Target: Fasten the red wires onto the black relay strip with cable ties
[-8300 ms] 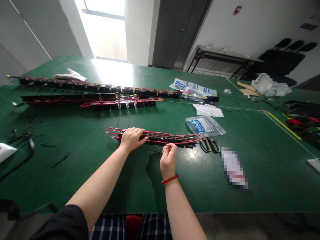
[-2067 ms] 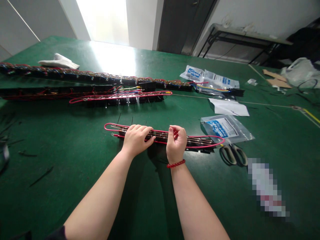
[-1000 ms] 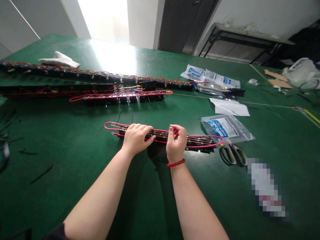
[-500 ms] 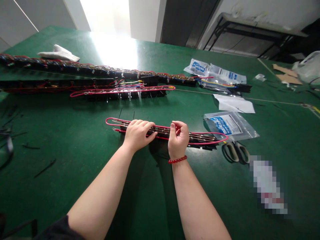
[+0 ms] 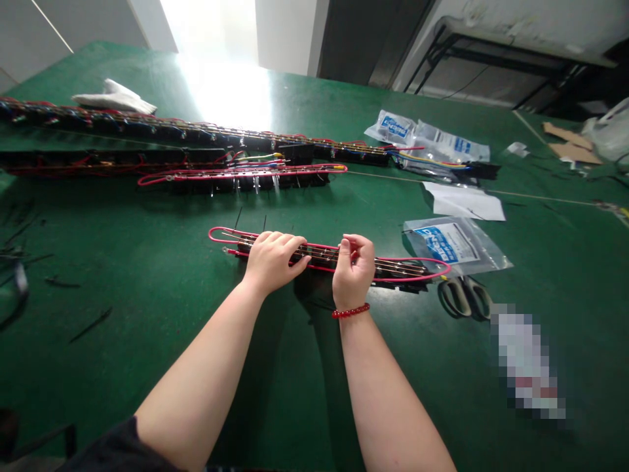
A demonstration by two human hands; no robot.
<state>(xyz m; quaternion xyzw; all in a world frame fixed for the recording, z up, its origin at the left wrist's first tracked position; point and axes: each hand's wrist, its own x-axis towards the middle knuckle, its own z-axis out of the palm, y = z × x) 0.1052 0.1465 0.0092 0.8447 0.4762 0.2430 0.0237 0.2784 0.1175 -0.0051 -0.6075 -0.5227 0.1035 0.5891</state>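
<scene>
A short black socket strip with copper bars and a pink wire looped round it (image 5: 393, 267) lies across the green table (image 5: 147, 275) in front of me. My left hand (image 5: 272, 259) rests on top of its left half, fingers curved over it and pressing it down. My right hand (image 5: 352, 270), with a red bead bracelet at the wrist, is closed in a pinch on the pink wire at the strip's middle. What lies under its fingertips is hidden.
Longer wired strips (image 5: 196, 139) lie in rows at the back left, with a shorter one (image 5: 246, 178) in front. Scissors (image 5: 464, 296) and plastic bags (image 5: 455, 242) sit to the right, a white cloth (image 5: 115, 99) far left. Black cable-tie offcuts (image 5: 88, 324) are scattered at left.
Over eight seconds my right hand moved from the table in front of the strip up onto its middle. In the last second both hands stay put; only the view shifts slightly.
</scene>
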